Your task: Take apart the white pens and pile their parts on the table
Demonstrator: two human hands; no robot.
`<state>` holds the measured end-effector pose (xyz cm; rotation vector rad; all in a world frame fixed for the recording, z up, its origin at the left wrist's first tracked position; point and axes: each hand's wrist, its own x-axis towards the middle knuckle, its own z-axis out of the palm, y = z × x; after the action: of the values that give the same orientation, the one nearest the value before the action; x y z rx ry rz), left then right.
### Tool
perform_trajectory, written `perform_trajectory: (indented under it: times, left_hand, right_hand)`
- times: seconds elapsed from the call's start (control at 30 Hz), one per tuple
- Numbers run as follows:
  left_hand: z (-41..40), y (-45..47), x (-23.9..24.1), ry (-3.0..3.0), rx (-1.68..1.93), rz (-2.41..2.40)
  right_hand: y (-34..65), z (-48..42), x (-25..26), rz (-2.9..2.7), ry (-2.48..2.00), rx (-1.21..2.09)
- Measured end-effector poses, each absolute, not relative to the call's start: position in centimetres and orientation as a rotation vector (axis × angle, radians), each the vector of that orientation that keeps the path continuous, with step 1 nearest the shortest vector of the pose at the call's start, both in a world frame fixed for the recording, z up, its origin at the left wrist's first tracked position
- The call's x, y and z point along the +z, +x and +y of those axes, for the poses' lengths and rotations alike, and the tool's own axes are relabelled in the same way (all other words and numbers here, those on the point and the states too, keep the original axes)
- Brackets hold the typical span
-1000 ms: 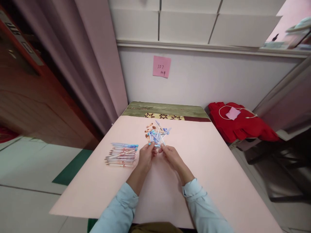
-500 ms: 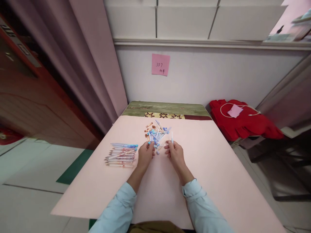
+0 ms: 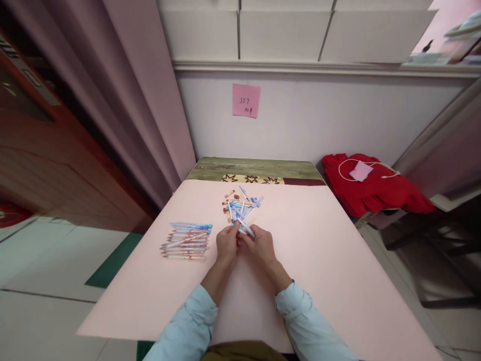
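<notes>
My left hand and my right hand meet in the middle of the pale pink table, fingers pinched together. Between them they hold a slim pen part with a blue tip, angled up to the left. Just beyond my fingers lies a loose heap of pen parts, blue, white and brown. To the left of my left hand a tidy row of assembled pens lies side by side.
A pink sticky note hangs on the wall ahead. A red cloth with a white cord and pink slip lies on a seat at the right. A curtain hangs at the left, and a patterned mat lies at the table's far end.
My hands were apart half a second ago, the right one holding a thin piece upright. They have come together and now both pinch one pen part.
</notes>
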<state>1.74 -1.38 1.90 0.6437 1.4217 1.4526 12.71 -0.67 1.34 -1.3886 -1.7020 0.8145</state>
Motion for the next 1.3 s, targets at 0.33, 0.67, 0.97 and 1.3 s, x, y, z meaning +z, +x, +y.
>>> perform_trajectory:
  times: [0.33,0.67,0.97,1.3]
  left_hand:
    - [-0.4,-0.2,1.8,0.992,1.362,1.603]
    - [-1.8,1.5,3.4,0.929,1.292,1.198]
    - [-1.0,0.6,4.4,0.523,1.591,1.156]
    - [-0.9,-1.4,2.7,0.619,1.602,1.488]
  right_hand:
    - [14.3,-0.2,0.2,-1.373,-1.362,1.088]
    - [13.3,-1.4,3.2,-1.092,-1.005,1.718]
    - [13.6,-1.7,2.9,-1.127,-0.944,1.831]
    - [14.3,0.2,0.6,-0.805,-1.111,1.520]
